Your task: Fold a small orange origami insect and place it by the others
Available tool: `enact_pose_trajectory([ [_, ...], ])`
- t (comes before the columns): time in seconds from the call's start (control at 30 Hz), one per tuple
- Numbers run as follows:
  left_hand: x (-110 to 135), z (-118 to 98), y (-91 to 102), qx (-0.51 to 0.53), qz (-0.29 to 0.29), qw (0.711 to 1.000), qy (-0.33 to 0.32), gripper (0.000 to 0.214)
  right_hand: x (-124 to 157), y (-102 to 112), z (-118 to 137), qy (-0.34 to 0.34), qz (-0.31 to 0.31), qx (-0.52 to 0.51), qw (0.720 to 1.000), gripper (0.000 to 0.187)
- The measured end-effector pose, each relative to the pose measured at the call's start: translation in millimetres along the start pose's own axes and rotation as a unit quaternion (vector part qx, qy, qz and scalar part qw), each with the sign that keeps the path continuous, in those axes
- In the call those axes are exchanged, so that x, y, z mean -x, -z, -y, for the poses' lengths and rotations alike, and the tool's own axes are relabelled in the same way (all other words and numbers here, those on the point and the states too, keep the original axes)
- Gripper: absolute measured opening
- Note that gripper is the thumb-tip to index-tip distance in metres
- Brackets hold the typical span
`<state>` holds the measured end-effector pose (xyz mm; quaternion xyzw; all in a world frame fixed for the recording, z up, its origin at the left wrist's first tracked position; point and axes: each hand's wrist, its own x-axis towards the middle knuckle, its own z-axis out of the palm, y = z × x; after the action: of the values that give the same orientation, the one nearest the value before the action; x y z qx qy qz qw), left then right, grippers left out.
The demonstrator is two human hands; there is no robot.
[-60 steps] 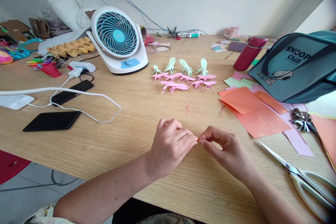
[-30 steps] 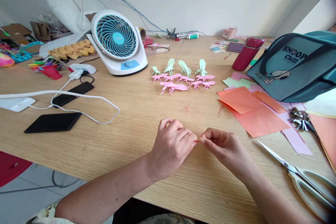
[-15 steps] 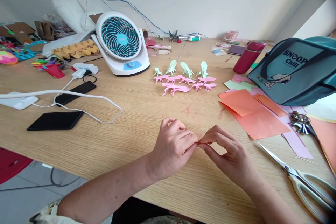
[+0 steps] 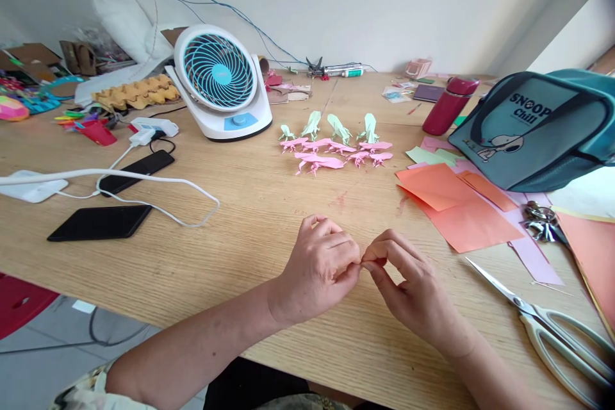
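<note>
Table (image 4: 259,205): wood-grain top; front edge runs beneath the forearms.

Bag (image 4: 497,118): teal, leaning back at the right.

Fan (image 4: 221,73): white with blue grille, far left of the hands.

Orange sheets (image 4: 473,221): overlapping, flat, beyond the right hand.

Scissors (image 4: 521,305): pale handles, tip pointing toward the hands, right of the right hand.

Left hand (image 4: 317,272): palm down, thumb and forefinger pressed together at the tips, remaining fingers folded.

Right hand (image 4: 416,285): thumb and forefinger meeting in a fine pinch, a gap behind the tips; their ends touch those of the left.

Pink figures (image 4: 321,161): folded paper, grouped past the hands.

Small piece (image 4: 362,261): a sliver gripped where both hands' fingertips meet, above the table; shape and colour largely hidden. Judged to be paper: very light, thin, creasing easily, liable to tear if pulled. Best held close to the tip, between thumb and forefinger pads. Room for moving lies forward, toward the figures, and leftward; the scissors and sheets limit the right, the front edge the near side.
</note>
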<state>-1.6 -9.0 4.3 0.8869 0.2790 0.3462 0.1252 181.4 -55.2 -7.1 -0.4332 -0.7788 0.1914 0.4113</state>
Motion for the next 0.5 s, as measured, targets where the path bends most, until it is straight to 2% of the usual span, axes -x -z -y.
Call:
enact_pose_trajectory([
  [0.17,-2.7,2.7,0.3,0.105,-0.032,0.992,0.066,0.014,-3.4,1.6,-0.7,-0.059,-0.022,-0.071,0.995,0.011],
  [0.33,-3.7,7.0,0.0,0.217,-0.049,0.968,0.119,0.012,-6.1,-1.6,-0.7,-0.100,0.017,-0.057,0.993,0.018],
  [0.43,-3.3,8.2,-2.1,0.248,-0.051,0.958,0.133,0.013,-6.9,-4.6,-1.0,-0.113,0.026,-0.064,0.991,0.005],
  [0.5,-3.1,8.2,-3.3,0.263,-0.046,0.952,0.147,0.014,-7.2,-5.7,-1.1,-0.121,0.035,-0.079,0.989,0.009],
])
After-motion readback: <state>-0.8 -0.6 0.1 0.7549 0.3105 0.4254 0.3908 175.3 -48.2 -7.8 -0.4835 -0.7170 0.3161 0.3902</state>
